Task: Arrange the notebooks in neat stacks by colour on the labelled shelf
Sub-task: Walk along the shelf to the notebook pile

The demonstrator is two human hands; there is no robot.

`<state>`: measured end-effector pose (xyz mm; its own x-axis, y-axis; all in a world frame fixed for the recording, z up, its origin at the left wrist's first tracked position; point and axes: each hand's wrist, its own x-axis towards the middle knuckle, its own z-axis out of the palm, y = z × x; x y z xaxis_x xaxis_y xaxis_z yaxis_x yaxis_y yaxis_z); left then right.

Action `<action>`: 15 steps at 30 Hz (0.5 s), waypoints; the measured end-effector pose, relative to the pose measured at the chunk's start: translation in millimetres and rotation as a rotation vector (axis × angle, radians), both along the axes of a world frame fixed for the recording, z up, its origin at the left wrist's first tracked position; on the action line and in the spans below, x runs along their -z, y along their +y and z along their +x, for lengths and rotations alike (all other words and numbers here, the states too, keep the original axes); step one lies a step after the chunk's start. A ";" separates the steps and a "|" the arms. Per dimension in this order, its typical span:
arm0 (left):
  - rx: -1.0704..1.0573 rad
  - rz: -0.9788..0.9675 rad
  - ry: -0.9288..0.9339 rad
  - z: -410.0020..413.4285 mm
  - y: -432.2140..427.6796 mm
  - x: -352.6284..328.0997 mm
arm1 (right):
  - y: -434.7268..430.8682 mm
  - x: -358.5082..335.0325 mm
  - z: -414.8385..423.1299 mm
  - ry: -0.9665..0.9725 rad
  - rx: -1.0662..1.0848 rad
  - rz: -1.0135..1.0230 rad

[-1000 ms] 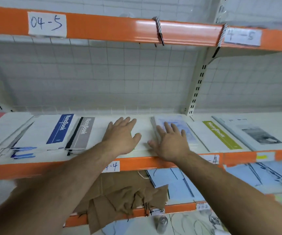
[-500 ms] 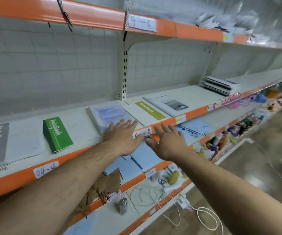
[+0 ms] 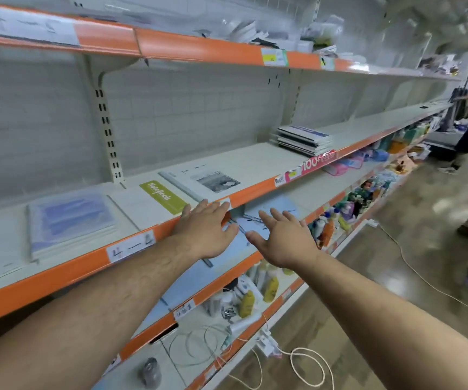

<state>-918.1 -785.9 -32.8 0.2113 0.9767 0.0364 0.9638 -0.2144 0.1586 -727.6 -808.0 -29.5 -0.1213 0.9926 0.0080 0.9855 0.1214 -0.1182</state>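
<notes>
Hands (image 3: 204,230) (image 3: 280,240) splayed flat (near shelf edge (image 3: 255,194))

Single wide-angle head cam, faces fwd & down, angled right along shelf (image 3: 58,277), close to its front edge

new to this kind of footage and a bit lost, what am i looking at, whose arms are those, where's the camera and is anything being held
There is no machine here. A person wears a wide-angle camera on the head, so the single picture looks forward and down along their own arms. The left hand is at the orange front edge of the shelf, near its handwritten label. The right hand hovers beside it. Both have straight, spread fingers and hold nothing. On the shelf lie a blue notebook, a green notebook, a photo notebook and, farther along, a small stack. Bottles stand on a lower shelf.
</notes>
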 end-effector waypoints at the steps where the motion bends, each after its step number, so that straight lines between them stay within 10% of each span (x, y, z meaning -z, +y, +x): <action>1: 0.002 -0.001 -0.004 15.8 8.1 -0.2 | 7.4 -1.5 15.4 -0.004 0.000 0.001; 15: 0.093 -0.035 -0.015 185.1 122.9 -5.2 | 108.5 -2.2 180.1 0.053 0.073 -0.015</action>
